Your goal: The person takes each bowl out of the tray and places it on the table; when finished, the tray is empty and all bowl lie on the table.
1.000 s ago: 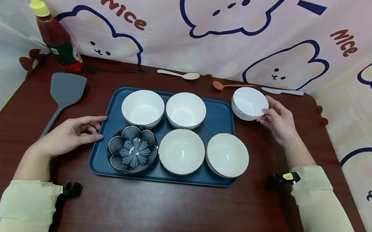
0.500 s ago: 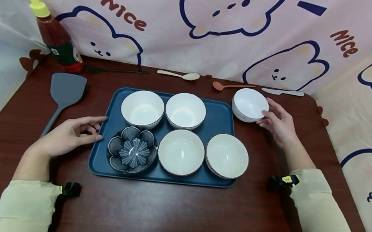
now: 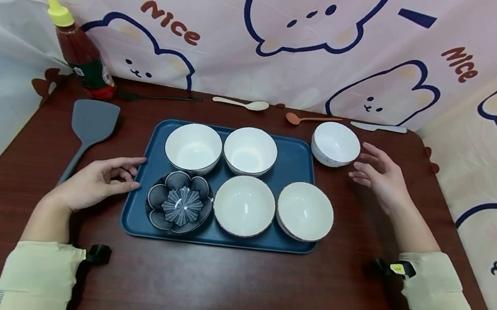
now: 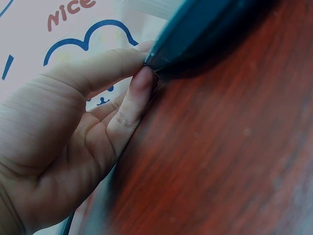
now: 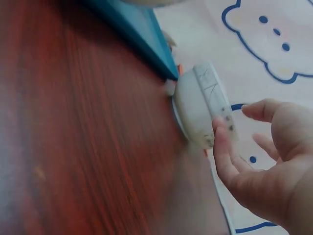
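Pale green sleeves framed the two bare hands I watched from afar. The left hand pinched the left rim of a blue rectangular tray between thumb and fingertip, its other fingers curled in. The right hand gripped nothing; its fingers were spread and slightly bent just beside a small white patterned bowl, though I couldn't tell whether a fingertip brushed it. That bowl sat upright on the dark red-brown wooden table, just off the tray's far right corner.

On the tray, two deep white bowls stood along the far side. Nearer me came a dark, flower-shaped bowl at left, then two dark-rimmed cream bowls, the rightmost reaching past the tray's edge.

Left of the tray I saw a grey spatula, with a yellow-capped red sauce bottle behind it. Along the back edge lay a dark fork, a cream spoon, an orange-brown spoon and a pale knife, below a cartoon-printed cloth reading "Nice".
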`<state>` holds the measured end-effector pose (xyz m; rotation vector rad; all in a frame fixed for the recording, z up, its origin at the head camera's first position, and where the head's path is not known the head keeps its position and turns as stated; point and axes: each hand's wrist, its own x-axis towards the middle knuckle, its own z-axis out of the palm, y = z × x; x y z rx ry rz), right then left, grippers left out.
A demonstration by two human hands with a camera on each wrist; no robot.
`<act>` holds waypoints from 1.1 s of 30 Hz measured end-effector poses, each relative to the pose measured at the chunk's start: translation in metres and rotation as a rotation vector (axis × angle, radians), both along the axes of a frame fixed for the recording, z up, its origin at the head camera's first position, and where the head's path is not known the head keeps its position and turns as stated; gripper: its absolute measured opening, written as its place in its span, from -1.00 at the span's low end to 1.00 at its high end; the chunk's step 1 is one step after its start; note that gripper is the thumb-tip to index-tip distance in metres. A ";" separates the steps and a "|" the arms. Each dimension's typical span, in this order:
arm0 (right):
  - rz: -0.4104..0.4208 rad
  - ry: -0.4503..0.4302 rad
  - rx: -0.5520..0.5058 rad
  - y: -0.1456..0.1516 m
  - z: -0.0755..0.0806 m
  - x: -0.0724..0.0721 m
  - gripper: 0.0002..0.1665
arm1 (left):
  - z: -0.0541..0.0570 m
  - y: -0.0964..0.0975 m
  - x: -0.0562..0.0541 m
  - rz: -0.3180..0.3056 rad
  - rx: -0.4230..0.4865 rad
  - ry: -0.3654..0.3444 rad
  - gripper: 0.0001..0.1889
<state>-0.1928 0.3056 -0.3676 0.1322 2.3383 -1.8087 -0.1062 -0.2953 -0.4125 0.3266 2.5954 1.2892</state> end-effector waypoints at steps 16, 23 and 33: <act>0.165 -0.054 -0.110 -0.006 0.009 0.045 -0.32 | 0.003 0.001 0.001 0.001 0.024 -0.013 -0.42; 0.371 -0.018 -0.006 -0.009 -0.001 0.060 -0.41 | 0.003 0.001 0.000 -0.003 0.026 -0.020 -0.42; 0.494 -0.054 0.022 -0.016 -0.016 0.070 -0.38 | 0.004 0.001 0.001 0.006 0.011 -0.020 -0.41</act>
